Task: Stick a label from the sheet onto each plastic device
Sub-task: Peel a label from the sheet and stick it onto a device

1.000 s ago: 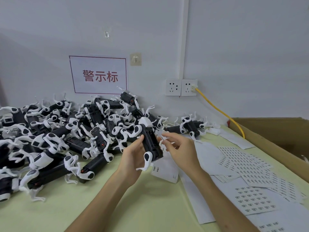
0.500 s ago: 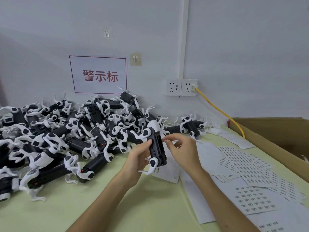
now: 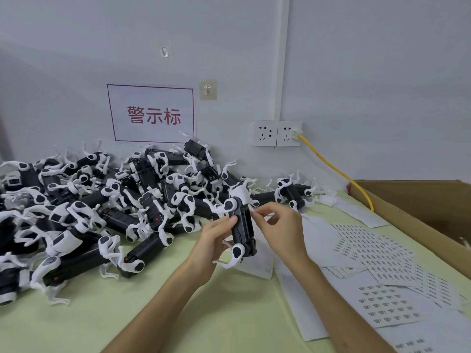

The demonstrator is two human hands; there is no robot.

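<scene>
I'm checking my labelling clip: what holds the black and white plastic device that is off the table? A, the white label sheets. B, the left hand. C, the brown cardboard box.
B: the left hand grips the black and white plastic device by its body, while the right hand pinches what looks like a small white label at its edge.

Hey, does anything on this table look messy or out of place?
The devices lie in a tangled heap on the left, and the label sheets on the right overlap askew. Nothing looks broken or spilled.
</scene>
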